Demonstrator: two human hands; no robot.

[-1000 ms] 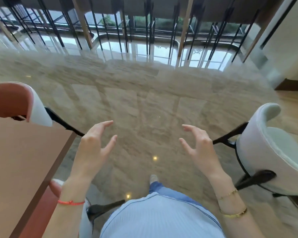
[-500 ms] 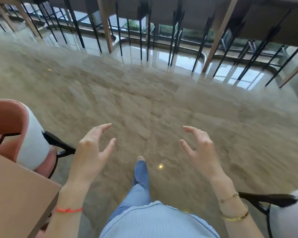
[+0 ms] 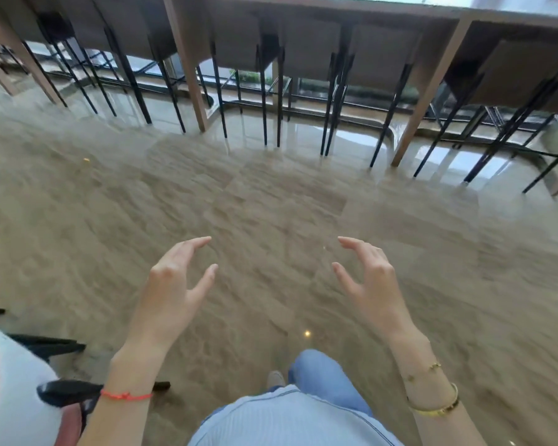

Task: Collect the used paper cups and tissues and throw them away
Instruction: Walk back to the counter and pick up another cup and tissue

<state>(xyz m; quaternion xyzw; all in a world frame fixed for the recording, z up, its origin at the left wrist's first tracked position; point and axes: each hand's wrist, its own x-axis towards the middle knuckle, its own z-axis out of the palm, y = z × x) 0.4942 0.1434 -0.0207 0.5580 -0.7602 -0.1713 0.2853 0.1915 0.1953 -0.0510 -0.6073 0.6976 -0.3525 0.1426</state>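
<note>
Fingers (image 3: 190, 249) of the left hand (image 3: 171, 291) and right hand (image 3: 372, 284) curve loosely apart at centre frame, holding nothing, above the glossy beige marble floor (image 3: 271, 201).

A thin red string bracelet (image 3: 126, 395) is being worn at seven o'clock, gold metal bangles (image 3: 435, 408) at four o'clock; the glossy floor (image 3: 271, 201) is being shown beige and veined.

L hand (image 3: 171, 284) empty | R hand (image 3: 371, 281) empty | over floor (image 3: 78, 236)
</note>
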